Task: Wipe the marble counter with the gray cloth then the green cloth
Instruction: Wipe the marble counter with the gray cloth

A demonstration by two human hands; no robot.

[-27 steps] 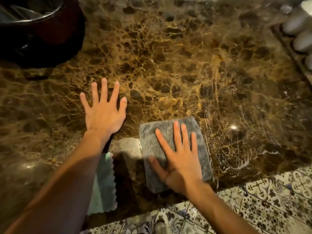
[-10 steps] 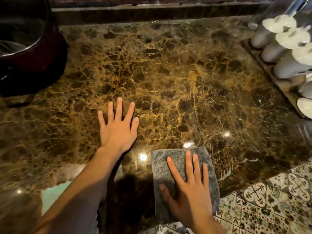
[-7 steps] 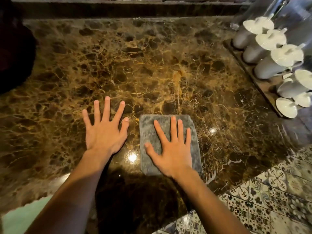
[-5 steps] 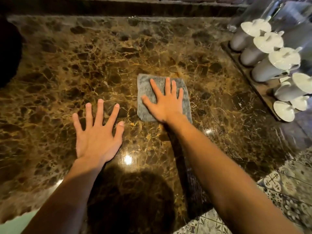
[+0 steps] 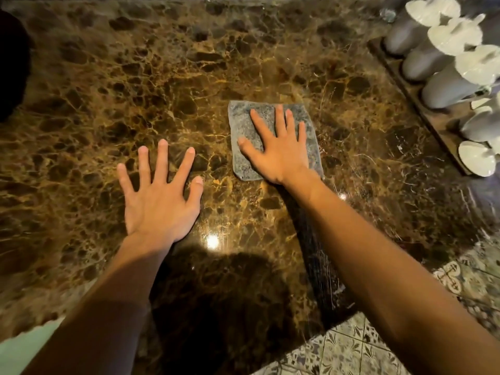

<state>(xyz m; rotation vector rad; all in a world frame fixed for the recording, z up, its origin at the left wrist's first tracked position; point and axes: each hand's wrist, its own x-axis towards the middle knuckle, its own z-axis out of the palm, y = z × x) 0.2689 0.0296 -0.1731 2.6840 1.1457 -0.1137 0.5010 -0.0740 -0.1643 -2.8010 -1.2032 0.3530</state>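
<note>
Green cloth (image 5: 24, 345): near-left corner, partly hidden by the left arm. Left hand (image 5: 159, 204): flat on the counter (image 5: 108, 90), fingers spread, holding nothing. Right hand (image 5: 278, 150): flat, fingers extended, pressing the gray cloth (image 5: 243, 123) at mid-counter. White jars (image 5: 443, 85): far right on a tray.

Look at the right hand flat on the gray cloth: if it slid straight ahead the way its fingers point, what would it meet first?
Bare marble counter, probably all the way to the dark back edge at the frame's top. The right hand on the gray cloth points away from the person; the white jars appear well off to the side.
</note>
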